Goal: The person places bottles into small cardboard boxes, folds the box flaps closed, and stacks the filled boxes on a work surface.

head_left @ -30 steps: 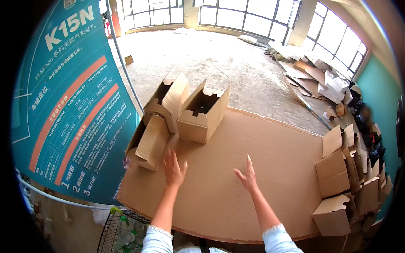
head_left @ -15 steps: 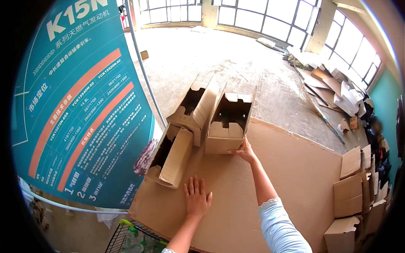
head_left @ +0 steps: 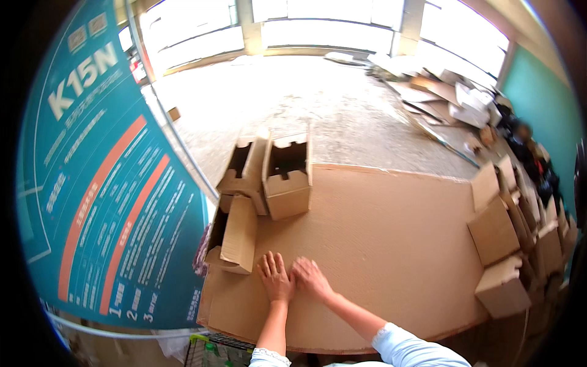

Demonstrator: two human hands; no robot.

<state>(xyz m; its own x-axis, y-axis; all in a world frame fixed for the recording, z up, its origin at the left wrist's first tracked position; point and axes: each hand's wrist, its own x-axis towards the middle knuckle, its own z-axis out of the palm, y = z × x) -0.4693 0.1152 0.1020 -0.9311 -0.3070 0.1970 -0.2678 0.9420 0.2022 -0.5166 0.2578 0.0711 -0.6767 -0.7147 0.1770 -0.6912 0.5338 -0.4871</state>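
Note:
My left hand [head_left: 276, 279] lies flat on the cardboard-covered table [head_left: 391, 244], fingers spread, just right of the nearest box. Close beside it, my right hand [head_left: 310, 280] rests on the same surface with its fingers stretched out and nothing held. Three open cardboard boxes stand together at the table's far left. The nearest box [head_left: 239, 235] has its long flap side facing me. Behind it is a second box [head_left: 244, 183], and to the right of that a third box [head_left: 290, 199] with notched end flaps and a dark interior.
Along the right edge lean several folded cardboard boxes [head_left: 495, 232]. A teal banner [head_left: 116, 202] on a metal frame stands at the left. Below the table's near left corner sits a black wire cart [head_left: 211, 352] with green bottles. Scrap cardboard [head_left: 437, 101] is heaped by the far windows.
My right hand has let go of the third box and moved back toward me, beside my left hand. The head view has shifted, so everything sits differently in the picture.

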